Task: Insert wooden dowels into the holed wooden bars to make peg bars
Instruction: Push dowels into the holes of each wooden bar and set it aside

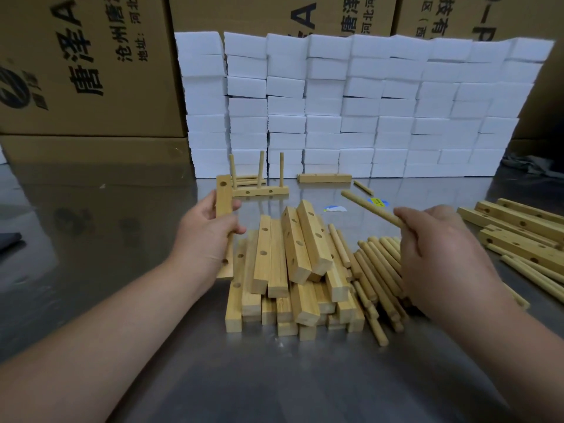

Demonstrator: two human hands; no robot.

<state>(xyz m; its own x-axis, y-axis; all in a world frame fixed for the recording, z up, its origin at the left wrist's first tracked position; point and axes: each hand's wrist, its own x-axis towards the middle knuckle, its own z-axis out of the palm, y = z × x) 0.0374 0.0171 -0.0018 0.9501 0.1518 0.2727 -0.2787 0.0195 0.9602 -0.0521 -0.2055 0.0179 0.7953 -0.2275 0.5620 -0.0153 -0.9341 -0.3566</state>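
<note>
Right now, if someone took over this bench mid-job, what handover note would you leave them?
The left hand grips a holed bar just left of the pile; its visible holes are empty.
The right hand pinches a dowel, tip aimed toward that bar, not yet inserted.
The pile of empty bars lies in the centre, loose dowels right of it, more bars at the far right.
Done: one peg bar with three upright dowels stands behind the pile.
Left: peg the held bar, then work through the pile.
</note>
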